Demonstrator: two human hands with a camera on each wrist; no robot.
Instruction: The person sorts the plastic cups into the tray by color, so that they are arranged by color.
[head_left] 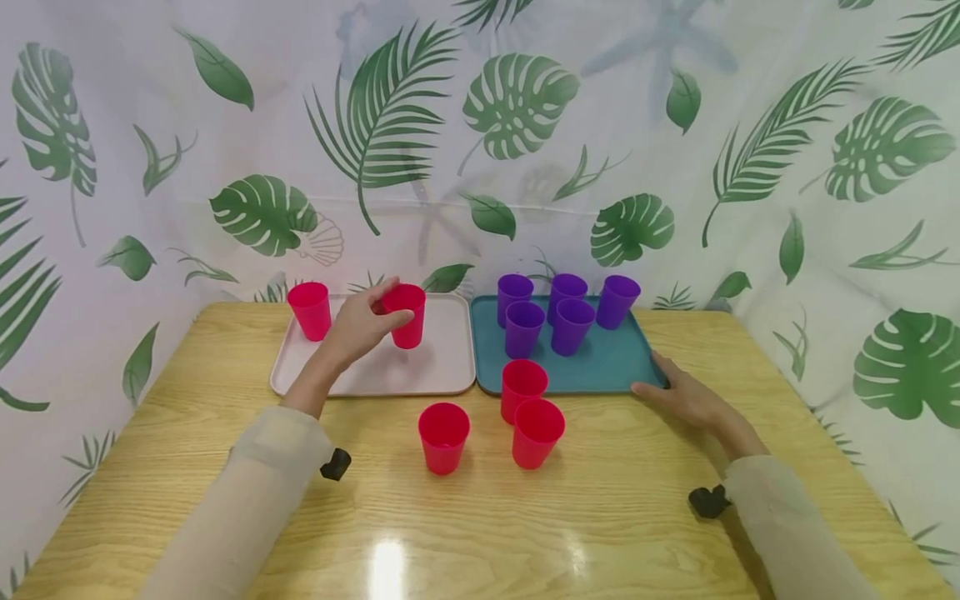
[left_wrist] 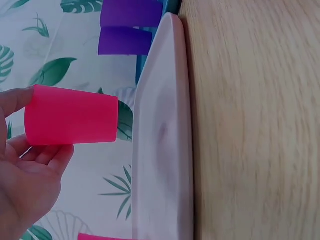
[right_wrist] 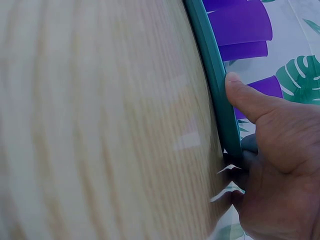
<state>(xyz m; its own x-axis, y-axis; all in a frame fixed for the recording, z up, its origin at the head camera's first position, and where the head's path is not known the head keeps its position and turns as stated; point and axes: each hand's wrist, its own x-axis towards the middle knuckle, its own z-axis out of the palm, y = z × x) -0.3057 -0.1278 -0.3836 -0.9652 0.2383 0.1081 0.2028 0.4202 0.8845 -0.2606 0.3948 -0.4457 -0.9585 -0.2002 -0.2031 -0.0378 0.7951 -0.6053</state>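
My left hand [head_left: 372,317] grips a red cup [head_left: 408,321] upright, just above the pink tray [head_left: 442,375]. In the left wrist view a small gap shows between the cup [left_wrist: 70,122] and the tray [left_wrist: 162,150], with my thumb and fingers [left_wrist: 30,150] round it. A second red cup [head_left: 310,310] stands at the pink tray's far left. My right hand [head_left: 675,392] is at the teal tray's [head_left: 600,367] near right corner. In the right wrist view its thumb lies on the rim [right_wrist: 210,60] and its fingers [right_wrist: 245,145] curl at the edge.
Several purple cups [head_left: 570,325] stand at the back of the teal tray. Three red cups [head_left: 444,437] [head_left: 522,387] [head_left: 537,433] stand on the wooden table [head_left: 600,517] in front of the trays. A leaf-print curtain closes the back and sides.
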